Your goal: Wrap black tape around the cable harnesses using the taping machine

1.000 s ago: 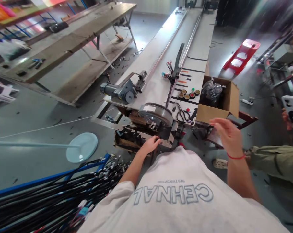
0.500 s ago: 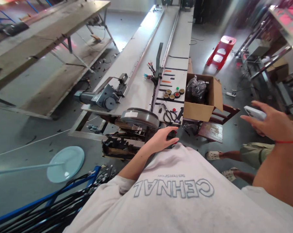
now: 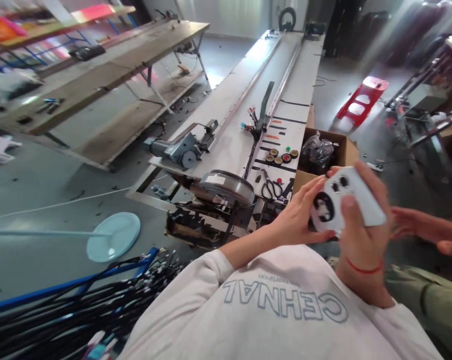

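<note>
A white smartphone [image 3: 364, 187] is held up in front of my chest, its back with the camera lenses turned toward me. My right hand [image 3: 363, 227], with a red string at the wrist, is closed round its right part, the thumb lying across the back. My left hand [image 3: 299, 212] grips its left end between thumb and fingers. Just beyond the hands stands a cardboard box [image 3: 348, 150] with a dark plastic-wrapped bundle [image 3: 319, 151] in it.
A long white bench [image 3: 244, 95] carries rolls of tape [image 3: 274, 152], scissors [image 3: 270, 187], a wire bundle [image 3: 256, 125] and a grey motor unit [image 3: 184, 152]. Another person's hand [image 3: 421, 225] is close at right. Black cables [image 3: 98, 300] hang on a blue rack; a red stool [image 3: 363, 102] stands beyond.
My right hand has brought the phone from the far right to the middle. My left hand has moved right from the bench end and taken hold of it. The view has shifted.
</note>
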`<state>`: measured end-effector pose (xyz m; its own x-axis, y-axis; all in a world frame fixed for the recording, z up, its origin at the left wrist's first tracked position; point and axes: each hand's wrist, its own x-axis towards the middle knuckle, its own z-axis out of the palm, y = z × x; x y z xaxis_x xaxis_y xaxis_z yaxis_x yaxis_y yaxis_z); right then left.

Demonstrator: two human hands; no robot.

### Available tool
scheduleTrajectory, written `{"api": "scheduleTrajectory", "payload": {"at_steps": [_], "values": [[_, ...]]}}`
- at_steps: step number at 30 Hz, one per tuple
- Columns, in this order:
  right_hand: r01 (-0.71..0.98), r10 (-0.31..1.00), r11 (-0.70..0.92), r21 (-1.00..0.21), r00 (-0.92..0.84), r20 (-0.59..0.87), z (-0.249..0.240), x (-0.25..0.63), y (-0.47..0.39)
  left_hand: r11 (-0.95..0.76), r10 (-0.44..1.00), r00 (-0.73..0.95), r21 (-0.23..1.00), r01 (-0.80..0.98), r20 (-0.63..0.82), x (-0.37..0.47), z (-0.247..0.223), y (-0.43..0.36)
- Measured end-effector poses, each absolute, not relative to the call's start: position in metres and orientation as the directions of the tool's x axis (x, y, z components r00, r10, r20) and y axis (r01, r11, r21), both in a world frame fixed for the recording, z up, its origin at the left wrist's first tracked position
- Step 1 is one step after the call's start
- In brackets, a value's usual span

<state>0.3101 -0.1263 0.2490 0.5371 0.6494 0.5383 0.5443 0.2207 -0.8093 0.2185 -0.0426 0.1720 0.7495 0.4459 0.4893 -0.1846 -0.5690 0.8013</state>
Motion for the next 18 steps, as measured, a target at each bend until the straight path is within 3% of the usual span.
{"api": "scheduleTrajectory", "payload": {"at_steps": [2,4,10,14,18], "values": [[0.389,0.717,0.34,-0.856,0.482,0.504,0.238,0.29,-0.105,-0.552,0.544,0.685,0.821,-0.143,0.485,0.209,0.169,-0.04],[0.308,0.783,0.36,-0.881,0.413,0.465,0.229,0.279,-0.089,-0.526,0.643,0.607,0.846,-0.093,0.467,0.194,0.163,-0.037],[0.265,0.921,0.339,-0.903,0.102,0.376,0.213,0.272,-0.064,-0.398,0.807,0.454,0.916,-0.055,0.378,0.151,0.151,-0.03],[0.269,0.922,0.382,-0.884,-0.047,0.384,0.207,0.272,-0.052,-0.08,0.896,0.393,0.946,-0.314,0.206,0.127,0.145,-0.025],[0.237,0.926,0.37,-0.898,-0.174,0.336,0.198,0.269,-0.037,0.245,0.928,0.372,0.786,-0.568,-0.021,0.108,0.14,-0.025]]}}
